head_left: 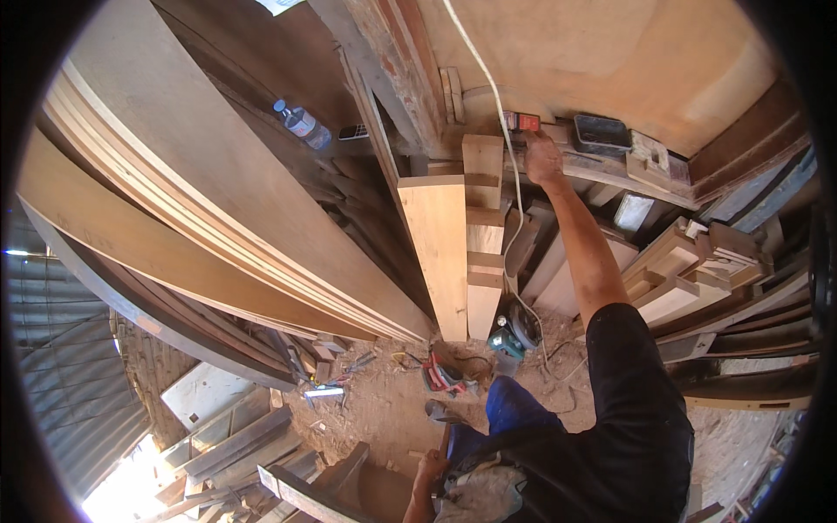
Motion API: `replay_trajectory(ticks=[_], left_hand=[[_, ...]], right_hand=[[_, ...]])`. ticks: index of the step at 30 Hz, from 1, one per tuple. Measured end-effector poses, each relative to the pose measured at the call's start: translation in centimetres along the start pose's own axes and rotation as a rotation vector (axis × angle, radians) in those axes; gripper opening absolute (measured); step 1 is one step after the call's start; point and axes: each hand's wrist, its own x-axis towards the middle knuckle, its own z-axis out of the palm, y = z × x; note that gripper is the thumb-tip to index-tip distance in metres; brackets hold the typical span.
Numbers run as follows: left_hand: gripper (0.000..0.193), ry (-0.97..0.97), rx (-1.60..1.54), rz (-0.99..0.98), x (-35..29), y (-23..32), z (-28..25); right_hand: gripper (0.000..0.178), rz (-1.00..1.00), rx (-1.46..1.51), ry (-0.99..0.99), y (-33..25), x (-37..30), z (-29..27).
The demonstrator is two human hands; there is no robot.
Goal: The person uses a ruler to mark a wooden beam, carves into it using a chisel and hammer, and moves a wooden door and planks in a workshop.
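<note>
My right arm stretches out to the shelf along the back wall, where my right hand has its fingers closed at the edge of a small red and black box. Down by my lap, my left hand is wrapped round the wooden handle of a hammer, its metal head pointing away from me. Just past the red box on the shelf stands a dark rectangular tray. A light wooden block with cut-outs lies beside that tray.
Long planks lean on the left, and upright boards stand ahead. A white cable hangs past my right hand. Red and green power tools sit on the dusty floor. Stacked timber fills the right; a water bottle lies at back left.
</note>
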Motion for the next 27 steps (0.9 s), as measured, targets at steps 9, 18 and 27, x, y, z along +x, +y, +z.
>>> replay_trajectory(ticks=[9, 18, 27], left_hand=[[0.055, 0.005, 0.025, -0.022, -0.3, 2.9, -1.4], [0.055, -0.059, -0.086, -0.006, 3.3, 0.4, -2.0], [0.057, -0.079, 0.102, 0.494, 5.2, 2.8, -10.3]], right_hand=[[0.035, 0.152, 0.038, 0.020, 0.5, -2.1, -0.5], [0.026, 0.451, 0.218, -0.104, -5.0, -22.6, 1.5], [0.029, 0.458, 0.624, -0.895, -19.7, -54.5, 3.9]])
